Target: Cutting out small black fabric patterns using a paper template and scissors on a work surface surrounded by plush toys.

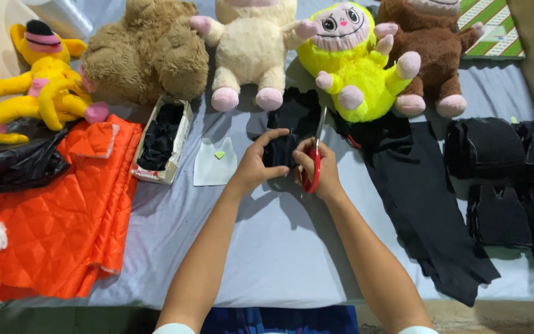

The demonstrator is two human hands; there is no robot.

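Two bare hands meet at centre frame over the bench (292, 247), which is covered in a pale grey sheet. The left hand (256, 164) pinches one small piece of black fabric (279, 148), its grip closed on the cloth with thumb below and fingers on top. The right hand (317, 170) holds one pair of red-handled scissors (314, 162), fingers through the loops, grip closed around them, blades pointing to the top of the frame and touching the black piece. Along the top of the frame sit five plush toys: one yellow long-limbed toy (35, 80) upper left, one brown bear (146, 52), one cream toy with pink feet (251, 46), one bright yellow monster (356, 68), and one dark brown toy (431, 52) upper right. One small cardboard box (167, 137) with black scraps lies left of centre, just beside one white paper pattern (214, 164) bearing a small green mark. One orange quilted cloth (50, 210) fills lower left, with one black plastic bag (16, 158) above it. One long black cloth strip (424, 204) runs down the right of centre. Stacks of cut black pieces (495, 179) sit at the right edge; exact count cannot be told.
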